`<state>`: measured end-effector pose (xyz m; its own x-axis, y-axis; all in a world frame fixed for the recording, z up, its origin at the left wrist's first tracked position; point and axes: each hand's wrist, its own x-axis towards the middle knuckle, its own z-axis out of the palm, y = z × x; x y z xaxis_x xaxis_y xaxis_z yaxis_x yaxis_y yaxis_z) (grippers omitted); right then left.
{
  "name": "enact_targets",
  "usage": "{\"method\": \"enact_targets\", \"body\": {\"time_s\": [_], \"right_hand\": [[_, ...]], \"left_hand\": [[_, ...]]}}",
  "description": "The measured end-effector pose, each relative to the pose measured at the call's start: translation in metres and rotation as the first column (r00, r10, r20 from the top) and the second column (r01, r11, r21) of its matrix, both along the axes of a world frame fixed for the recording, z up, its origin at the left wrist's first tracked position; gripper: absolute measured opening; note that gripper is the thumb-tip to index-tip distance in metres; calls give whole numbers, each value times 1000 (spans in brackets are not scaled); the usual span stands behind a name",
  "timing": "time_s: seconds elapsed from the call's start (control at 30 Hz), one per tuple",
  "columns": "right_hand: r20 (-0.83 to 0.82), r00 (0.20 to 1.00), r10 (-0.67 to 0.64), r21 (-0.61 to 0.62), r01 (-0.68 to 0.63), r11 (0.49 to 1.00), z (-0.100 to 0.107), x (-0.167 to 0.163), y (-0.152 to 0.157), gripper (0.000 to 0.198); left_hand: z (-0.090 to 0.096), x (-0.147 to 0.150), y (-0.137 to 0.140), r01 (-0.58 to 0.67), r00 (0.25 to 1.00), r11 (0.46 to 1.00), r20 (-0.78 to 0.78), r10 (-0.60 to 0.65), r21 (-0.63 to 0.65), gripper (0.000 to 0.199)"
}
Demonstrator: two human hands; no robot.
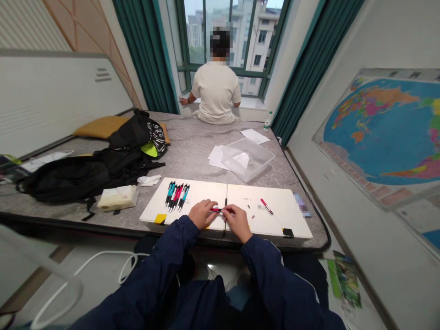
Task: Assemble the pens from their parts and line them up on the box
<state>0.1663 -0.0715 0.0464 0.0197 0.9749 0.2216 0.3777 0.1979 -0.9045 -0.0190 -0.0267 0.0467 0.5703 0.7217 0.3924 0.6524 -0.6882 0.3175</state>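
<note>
My left hand [202,214] and my right hand [238,222] meet over the seam between two white boards [282,224]. Both are closed on a slim red and black pen [215,210], the left at one end and the right at the other. Fingers cover much of it. Left of my hands, several assembled pens [177,197] with blue or red barrels and black grips lie side by side. A red pen barrel [264,203] with a silvery end rests on the right board. Between it and my right hand are tiny loose parts [253,216], too small to name.
A clear plastic bin [248,160] and white papers [217,158] lie beyond the boards. Black bags [75,176] and a tissue pack [118,198] are at left. A person in a white shirt [216,91] sits by the window. A bottle [267,121] stands far right.
</note>
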Motion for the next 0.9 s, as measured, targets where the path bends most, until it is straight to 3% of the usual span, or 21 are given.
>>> {"method": "enact_targets", "body": {"time_s": [0.1,0.27,0.33,0.53,0.73,0.9], "right_hand": [[-77,997,-25,-80,19,997,-7,-1,1,22],[127,990,-57,-13,59,998,-1,-3,-2,31],[139,990,-26,-28,30,999,2,-2,-2,35],[-22,996,81,-124,-83,989,2,2,-2,17],[158,986,48,-73,-37,997,5,1,-2,30],[115,992,53,-92,-42,995,6,1,-2,24]], "left_hand": [[-1,-1,1,80,997,997,-12,-80,18,23],[-3,-3,4,106,993,992,-50,-103,61,26],[-4,-3,5,104,994,993,-52,-101,61,27],[-8,-2,4,77,997,996,-16,-76,38,27],[-5,-1,3,77,996,996,-45,-75,45,28],[-3,0,3,65,997,997,-54,-63,38,30]]}}
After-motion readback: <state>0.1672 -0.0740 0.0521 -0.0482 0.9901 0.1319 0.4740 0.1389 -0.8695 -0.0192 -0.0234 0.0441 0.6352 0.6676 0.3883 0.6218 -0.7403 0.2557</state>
